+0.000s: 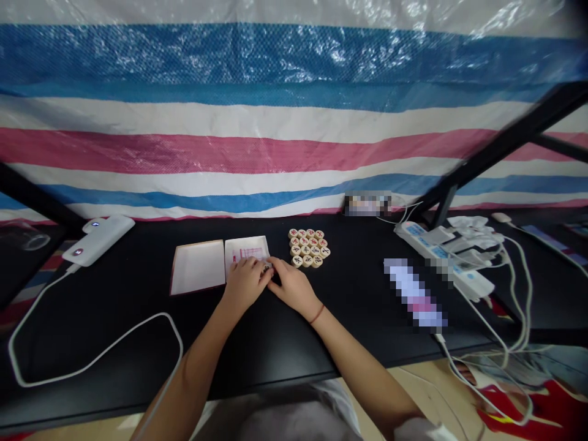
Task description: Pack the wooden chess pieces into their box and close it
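Observation:
A row of round xiangqi pieces [307, 260] with red and black characters stands in a block on the black table, just right of my hands. In front of me lies an opened shallow box; its right half [252, 240] has a red-and-white printed sheet inside. My left hand [245, 280] rests over the near edge of that half, fingers curled. My right hand [293, 285] meets it at the box's right corner, thumb and forefinger closed in. Between the fingertips of both hands shows a pale xiangqi piece [267, 267] with a dark mark, mostly covered.
The box's left half [198, 267] lies flat beside the right one. A white power bank [103, 239] with a cable sits at left. To the right are a blurred-out phone [416, 294], a power strip [463, 269] with plugs and loose cables. A striped sheet [257, 153] hangs behind.

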Motion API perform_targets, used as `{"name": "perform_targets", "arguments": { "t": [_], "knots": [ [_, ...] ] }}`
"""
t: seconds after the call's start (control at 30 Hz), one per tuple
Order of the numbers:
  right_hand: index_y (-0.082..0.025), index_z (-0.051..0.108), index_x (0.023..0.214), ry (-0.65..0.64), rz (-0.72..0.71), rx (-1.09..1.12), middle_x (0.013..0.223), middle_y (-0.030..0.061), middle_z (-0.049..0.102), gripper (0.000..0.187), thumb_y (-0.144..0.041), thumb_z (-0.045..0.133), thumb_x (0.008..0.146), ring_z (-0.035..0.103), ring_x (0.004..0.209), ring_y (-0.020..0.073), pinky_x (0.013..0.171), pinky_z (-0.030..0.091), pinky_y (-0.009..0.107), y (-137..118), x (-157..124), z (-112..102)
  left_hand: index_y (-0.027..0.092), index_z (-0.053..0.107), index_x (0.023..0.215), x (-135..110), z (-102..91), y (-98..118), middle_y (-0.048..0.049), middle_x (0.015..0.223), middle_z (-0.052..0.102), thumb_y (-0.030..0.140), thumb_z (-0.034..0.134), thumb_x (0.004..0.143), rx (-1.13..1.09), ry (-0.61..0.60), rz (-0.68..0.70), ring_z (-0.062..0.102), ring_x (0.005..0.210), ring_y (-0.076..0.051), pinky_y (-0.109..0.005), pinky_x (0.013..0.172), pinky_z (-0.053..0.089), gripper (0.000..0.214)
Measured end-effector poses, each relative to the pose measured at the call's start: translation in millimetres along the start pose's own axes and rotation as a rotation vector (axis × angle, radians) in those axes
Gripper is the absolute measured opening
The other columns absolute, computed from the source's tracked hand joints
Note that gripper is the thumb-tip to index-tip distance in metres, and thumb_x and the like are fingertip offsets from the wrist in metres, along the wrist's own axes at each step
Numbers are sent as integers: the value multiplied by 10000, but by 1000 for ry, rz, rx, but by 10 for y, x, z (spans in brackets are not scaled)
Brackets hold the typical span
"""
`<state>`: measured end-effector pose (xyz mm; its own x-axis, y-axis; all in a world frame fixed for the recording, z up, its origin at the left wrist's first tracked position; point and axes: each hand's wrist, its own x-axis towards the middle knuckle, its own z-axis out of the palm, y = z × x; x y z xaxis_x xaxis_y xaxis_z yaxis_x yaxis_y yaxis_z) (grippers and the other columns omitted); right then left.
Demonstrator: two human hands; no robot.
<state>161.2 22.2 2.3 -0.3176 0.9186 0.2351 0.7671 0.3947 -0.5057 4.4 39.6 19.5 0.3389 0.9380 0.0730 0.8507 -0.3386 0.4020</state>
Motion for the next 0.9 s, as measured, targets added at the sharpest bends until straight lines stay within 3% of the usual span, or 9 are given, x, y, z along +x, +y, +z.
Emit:
{"name": "perform_targets", "arguments": {
  "t": [0.3, 0.6, 0.73, 0.9],
  "knots": [
    [-210, 556, 1157, 74, 12, 120, 996, 55, 661, 296, -216, 573, 862, 650, 897, 195, 779, 526, 306, 10, -1, 51, 214, 655, 932, -17, -35, 9, -63, 924, 718, 304, 473, 922, -64, 52, -26, 615, 936, -239, -361, 873, 345, 204],
    [-208, 602, 1090, 293, -26, 301, 1005, 59, 650, 229, -232, 561, 866, 610, 785, 163, 733, 531, 296, -16, -26, -4, 231, 636, 927, -50, -78, 57, -50, 909, 700, 346, 539, 872, -527, 225, -61, 629, 889, -208, -324, 859, 441, 161],
    [-206, 619, 1098, 438, 89, 279, 959, 60, 658, 261, -257, 541, 854, 577, 664, 144, 670, 525, 302, 48, -107, -185, 241, 658, 958, -56, -59, 17, -40, 966, 694, 333, 634, 815, -772, 344, -149, 625, 874, -188, -299, 872, 461, 172],
    [-167, 645, 1105, 548, 336, 139, 746, 21, 644, 320, -336, 557, 847, 548, 565, 138, 602, 495, 284, 404, -392, -402, 240, 663, 1042, -41, -40, -32, -55, 1093, 663, 331, 686, 779, -990, 340, -263, 637, 942, -173, -282, 886, 482, 279]
  ]
}}
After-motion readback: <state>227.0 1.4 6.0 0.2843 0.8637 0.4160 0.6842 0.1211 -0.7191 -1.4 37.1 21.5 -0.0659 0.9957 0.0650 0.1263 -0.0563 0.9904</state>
